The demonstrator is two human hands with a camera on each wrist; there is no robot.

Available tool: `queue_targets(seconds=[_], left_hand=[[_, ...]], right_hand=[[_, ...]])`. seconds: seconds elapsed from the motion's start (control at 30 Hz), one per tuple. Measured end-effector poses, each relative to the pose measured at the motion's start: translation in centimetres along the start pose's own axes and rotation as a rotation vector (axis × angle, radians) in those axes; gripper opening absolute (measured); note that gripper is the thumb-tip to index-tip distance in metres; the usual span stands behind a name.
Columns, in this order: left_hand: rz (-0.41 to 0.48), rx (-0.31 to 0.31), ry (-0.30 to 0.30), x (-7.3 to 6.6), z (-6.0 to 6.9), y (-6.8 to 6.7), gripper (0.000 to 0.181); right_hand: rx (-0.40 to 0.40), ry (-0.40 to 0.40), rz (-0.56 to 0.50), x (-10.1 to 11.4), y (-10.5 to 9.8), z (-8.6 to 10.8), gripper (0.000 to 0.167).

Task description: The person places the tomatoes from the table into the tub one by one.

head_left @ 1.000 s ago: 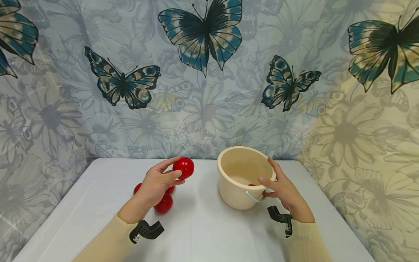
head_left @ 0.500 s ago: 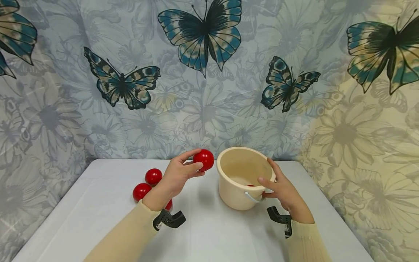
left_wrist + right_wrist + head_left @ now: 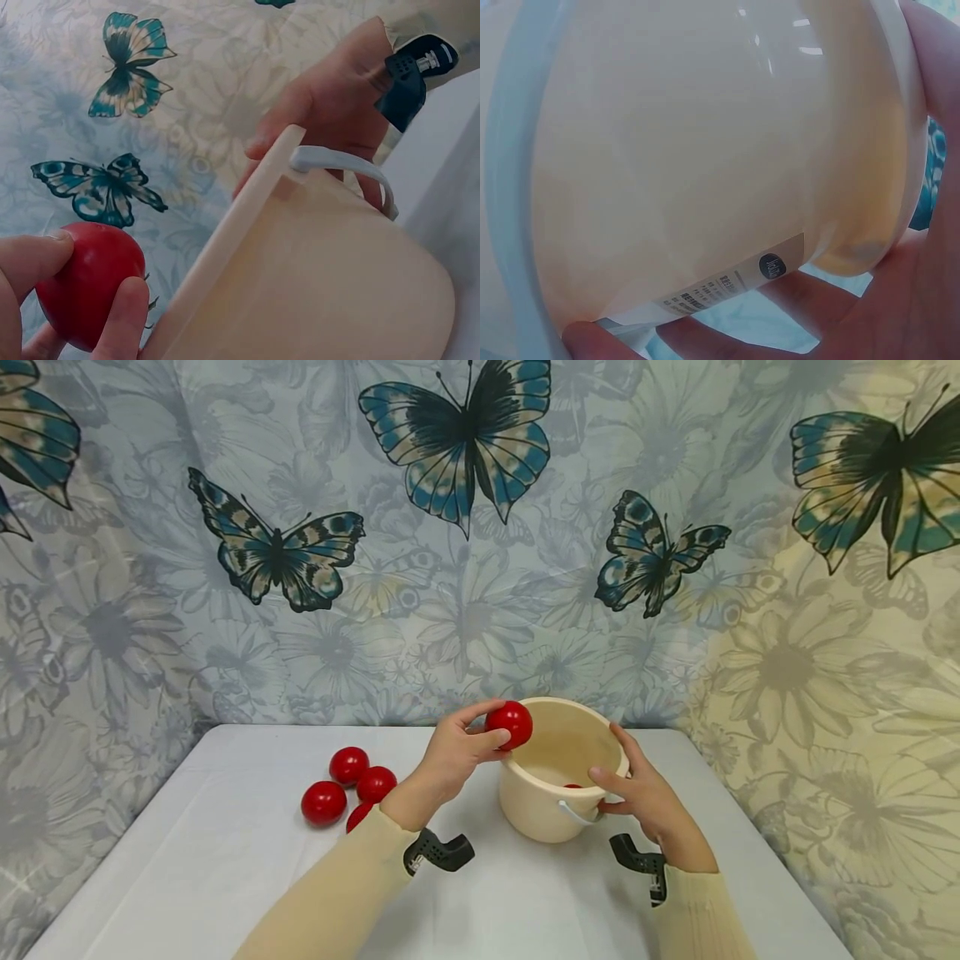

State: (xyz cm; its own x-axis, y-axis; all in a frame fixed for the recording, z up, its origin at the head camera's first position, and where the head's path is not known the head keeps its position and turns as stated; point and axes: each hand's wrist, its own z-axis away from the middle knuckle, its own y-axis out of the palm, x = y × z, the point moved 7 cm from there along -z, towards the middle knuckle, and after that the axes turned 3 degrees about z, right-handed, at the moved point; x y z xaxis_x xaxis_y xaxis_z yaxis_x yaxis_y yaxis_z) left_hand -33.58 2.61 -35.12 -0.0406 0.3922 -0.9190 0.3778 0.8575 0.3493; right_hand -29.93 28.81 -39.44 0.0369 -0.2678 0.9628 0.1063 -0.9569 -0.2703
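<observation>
A red tomato [image 3: 510,725] is pinched between the fingers and thumb of the left hand [image 3: 454,757], at the left rim of a cream bucket [image 3: 542,814]. The left wrist view shows green stem bits on that tomato [image 3: 91,285], beside the bucket's rim. The right hand [image 3: 651,793] grips the bucket's right side, thumb over the rim; in the right wrist view its fingers [image 3: 780,330] lie against the bucket wall [image 3: 690,150]. A little red shows low inside the bucket.
On the white table [image 3: 225,860], left of the bucket, several red tomatoes [image 3: 324,803] lie close together, one partly hidden by the left forearm. A patterned butterfly cloth [image 3: 480,635] hangs behind the table. The bucket's pale handle [image 3: 576,814] hangs at its front.
The left hand has carried its tomato rightward from above the other tomatoes to the bucket's rim, uncovering more of those on the table. The right hand and bucket have barely moved.
</observation>
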Motion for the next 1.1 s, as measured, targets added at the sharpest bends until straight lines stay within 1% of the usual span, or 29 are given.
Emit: queue_targets(seconds=[0.07,0.23,0.37,0.53,0.73,0.9,1.1], left_hand=[[-0.007,-0.001,0.004,0.2,-0.2,0.3,0.050],[-0.005,-0.015,0.017,0.2,-0.8,0.9,0.050],[-0.004,-0.012,0.019,0.4,-1.3,1.4,0.050],[-0.043,-0.021,0.031,0.5,-1.6,1.8,0.048],[-0.124,-0.029,0.021,0.5,-1.6,1.8,0.062],[-0.183,-0.004,0.033,0.5,-1.6,1.9,0.070],[-0.189,0.034,0.044,0.4,-1.4,2.2,0.072]], right_hand=[[0.005,-0.001,-0.006,0.0,0.0,0.0,0.095],[0.017,0.004,-0.008,0.0,0.0,0.0,0.095],[0.017,0.011,-0.006,0.0,0.0,0.0,0.095],[0.018,0.007,-0.009,0.0,0.1,0.0,0.095],[0.012,0.008,-0.002,0.1,0.0,0.0,0.096],[0.015,0.010,-0.001,0.1,0.1,0.1,0.096],[0.016,0.010,-0.011,0.1,0.1,0.1,0.096]])
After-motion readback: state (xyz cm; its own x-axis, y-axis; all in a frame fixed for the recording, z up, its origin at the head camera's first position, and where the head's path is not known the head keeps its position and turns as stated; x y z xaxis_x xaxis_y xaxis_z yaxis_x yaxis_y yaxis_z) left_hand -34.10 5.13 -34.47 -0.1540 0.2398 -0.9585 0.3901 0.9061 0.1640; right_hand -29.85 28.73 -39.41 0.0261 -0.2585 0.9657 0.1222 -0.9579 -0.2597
